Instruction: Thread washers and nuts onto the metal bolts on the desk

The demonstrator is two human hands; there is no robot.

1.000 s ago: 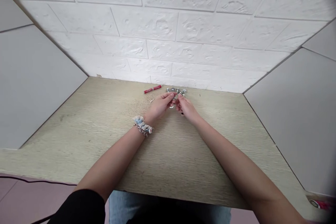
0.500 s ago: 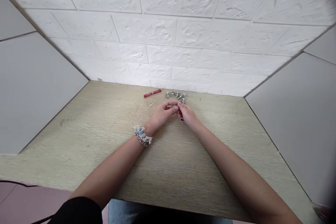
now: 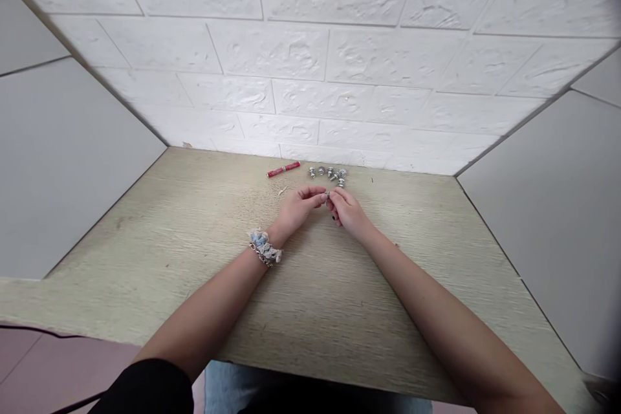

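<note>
My left hand (image 3: 299, 208) and my right hand (image 3: 348, 212) meet near the back of the table, fingertips almost touching. Between them is a small silvery bolt (image 3: 328, 195), mostly covered by the fingers. My left thumb and forefinger pinch one end; the right fingertips close on the other. Just beyond the hands lies a loose group of several bolts with nuts and washers (image 3: 332, 174), near the wall. To their left rests a red pen-like stick (image 3: 283, 169) with a silvery band at its middle.
A small pale scrap (image 3: 283, 191) lies left of the hands, and a tiny dark bit (image 3: 372, 180) to the right. The wooden table (image 3: 194, 220) meets a white brick-patterned wall (image 3: 301, 52). Grey panels (image 3: 82, 168) stand at both sides.
Less of the bolt shows between my fingers, and the fingertips of both hands have shifted slightly on it. The things on the table lie as before; the view has moved a little.
</note>
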